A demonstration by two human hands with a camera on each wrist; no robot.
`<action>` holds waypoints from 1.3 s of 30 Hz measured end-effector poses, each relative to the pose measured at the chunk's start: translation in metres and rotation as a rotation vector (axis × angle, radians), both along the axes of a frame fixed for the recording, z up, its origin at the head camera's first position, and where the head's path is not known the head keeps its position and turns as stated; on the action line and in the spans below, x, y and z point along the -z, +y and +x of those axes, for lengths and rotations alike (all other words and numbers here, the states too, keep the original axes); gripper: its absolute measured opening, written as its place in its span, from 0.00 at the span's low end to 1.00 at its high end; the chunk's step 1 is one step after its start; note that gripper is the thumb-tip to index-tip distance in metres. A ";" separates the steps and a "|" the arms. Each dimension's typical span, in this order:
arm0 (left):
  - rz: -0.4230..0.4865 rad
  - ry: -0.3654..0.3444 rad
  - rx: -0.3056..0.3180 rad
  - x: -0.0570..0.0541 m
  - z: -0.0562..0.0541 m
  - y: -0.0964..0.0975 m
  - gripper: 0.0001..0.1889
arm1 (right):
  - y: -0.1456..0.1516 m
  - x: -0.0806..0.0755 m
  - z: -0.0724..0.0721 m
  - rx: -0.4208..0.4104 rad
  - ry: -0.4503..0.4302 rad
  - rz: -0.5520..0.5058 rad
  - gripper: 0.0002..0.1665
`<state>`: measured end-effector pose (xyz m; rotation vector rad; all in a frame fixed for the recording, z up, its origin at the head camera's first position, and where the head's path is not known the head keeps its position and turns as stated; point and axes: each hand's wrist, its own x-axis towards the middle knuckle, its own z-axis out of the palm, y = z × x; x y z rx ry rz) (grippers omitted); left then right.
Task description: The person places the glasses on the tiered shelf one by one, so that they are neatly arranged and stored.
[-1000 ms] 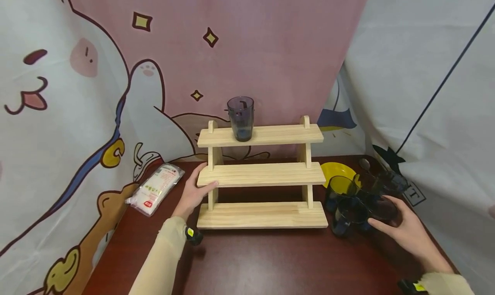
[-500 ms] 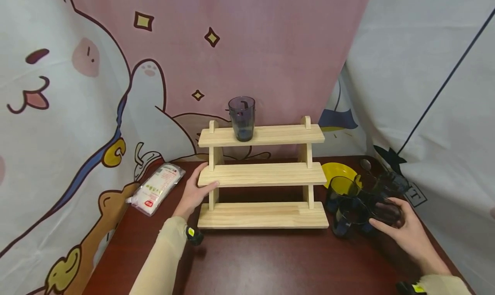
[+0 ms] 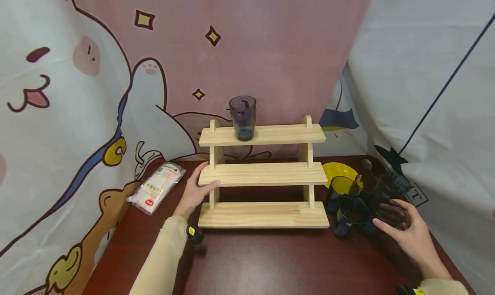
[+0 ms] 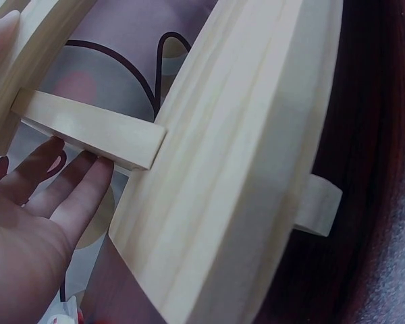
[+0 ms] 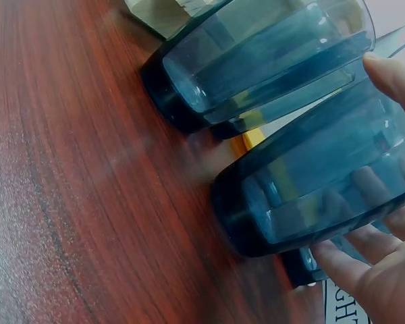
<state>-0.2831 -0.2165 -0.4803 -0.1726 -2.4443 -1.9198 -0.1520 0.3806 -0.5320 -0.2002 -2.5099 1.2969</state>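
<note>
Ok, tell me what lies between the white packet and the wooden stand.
In the head view, the left hand, holding the middle shelf, and a strip of tabletop.

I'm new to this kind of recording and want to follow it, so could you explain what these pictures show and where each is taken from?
There is no machine here: a person works with two bare hands. The wide picture is taken from the person's head, looking forward and down; the two close ones are taken from the left and right wrists.

On the dark reddish table stands a three-tier wooden stand, with one tinted glass on its top tier. A white packet lies to the left; to the right are more glasses, a yellow plate and a spoon.

The left hand grips the stand's left side. The right hand holds a glass between thumb and fingers.
</note>
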 end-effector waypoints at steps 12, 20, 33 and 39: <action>0.018 0.010 -0.005 0.003 -0.001 0.000 0.44 | 0.003 -0.017 0.009 0.000 0.075 -0.085 0.49; 0.026 0.007 -0.007 0.004 0.000 0.000 0.44 | 0.003 -0.047 0.013 -0.152 0.305 -0.405 0.46; 0.043 -0.005 -0.007 0.003 0.000 -0.001 0.44 | -0.014 -0.106 0.007 -0.276 0.491 -0.654 0.42; 0.030 0.003 0.000 0.003 0.000 0.000 0.44 | -0.027 -0.122 -0.004 -0.311 0.479 -0.677 0.41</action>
